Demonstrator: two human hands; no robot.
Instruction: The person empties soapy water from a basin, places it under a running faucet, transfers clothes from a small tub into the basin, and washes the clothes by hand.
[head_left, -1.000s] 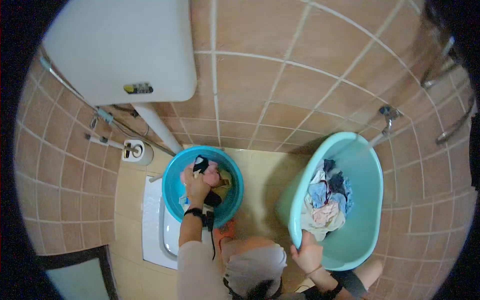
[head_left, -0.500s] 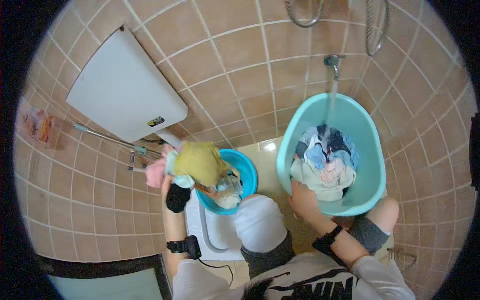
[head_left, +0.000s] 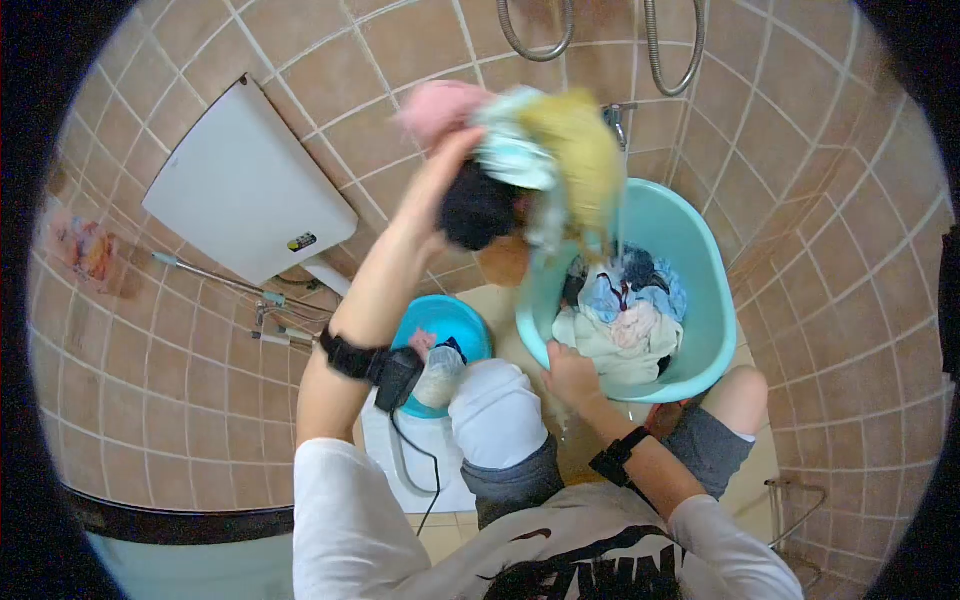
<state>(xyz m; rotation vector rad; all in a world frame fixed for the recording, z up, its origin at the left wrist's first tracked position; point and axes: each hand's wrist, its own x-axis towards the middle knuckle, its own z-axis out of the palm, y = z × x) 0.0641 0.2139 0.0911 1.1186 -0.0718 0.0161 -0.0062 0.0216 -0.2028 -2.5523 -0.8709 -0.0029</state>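
Left hand (head_left: 447,172): is clutching a clothes bundle (head_left: 515,145) up by the tub's (head_left: 708,290) far-left rim.
Right hand (head_left: 572,377): is gripping the near-left rim.
Tap (head_left: 617,122): is standing partly hidden behind the bundle.
Blue basin (head_left: 445,314): is holding more laundry (head_left: 440,375), its near-left edge disappearing behind a wrist device (head_left: 396,378).

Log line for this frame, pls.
left hand: holding bundled clothes, raised | right hand: holding large tub rim | small basin: some clothes inside

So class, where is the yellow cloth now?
In the head view, the left hand holds the yellow cloth up, right of centre near the top, between the mint cloth and the tap.
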